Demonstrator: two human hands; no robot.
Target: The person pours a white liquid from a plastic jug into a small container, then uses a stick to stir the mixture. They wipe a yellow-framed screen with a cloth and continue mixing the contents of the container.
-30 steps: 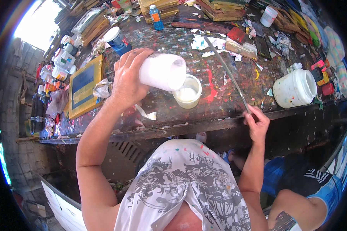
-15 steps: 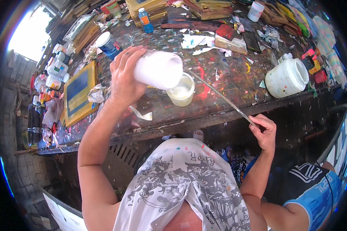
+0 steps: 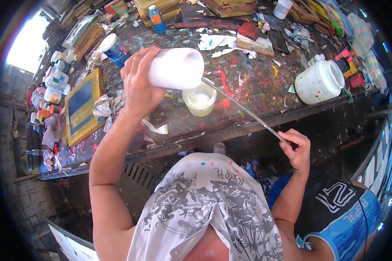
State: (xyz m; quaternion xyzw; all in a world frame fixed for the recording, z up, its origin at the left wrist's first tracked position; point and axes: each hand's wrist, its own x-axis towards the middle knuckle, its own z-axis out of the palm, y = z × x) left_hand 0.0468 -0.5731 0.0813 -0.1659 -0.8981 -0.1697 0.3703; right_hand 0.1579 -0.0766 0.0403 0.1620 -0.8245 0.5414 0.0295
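My left hand (image 3: 139, 80) is wrapped round a white plastic jar (image 3: 174, 68), tilted so that its open mouth faces right and toward me. Just below that mouth, a small translucent tub (image 3: 199, 104) stands on the table with whitish liquid inside. Between thumb and fingers, my right hand (image 3: 297, 150) pinches the near end of a long thin metal rod (image 3: 248, 112). The rod's far end reaches up to the lip of the jar, above the tub's rim; whether it touches the jar I cannot tell.
A paint-stained table (image 3: 248, 82) carries a large white open container (image 3: 320, 82) at right and a yellow-framed screen (image 3: 83, 108) at left. Farther back are a blue bottle (image 3: 157, 21), a blue-and-white tub (image 3: 114, 48) and paper scraps. Another person in a blue shirt (image 3: 357, 217) is close at my right.
The rod's tip has moved from beyond the tub to the jar's lip. My left hand still holds the jar tilted over the tub. The whole view has shifted slightly.
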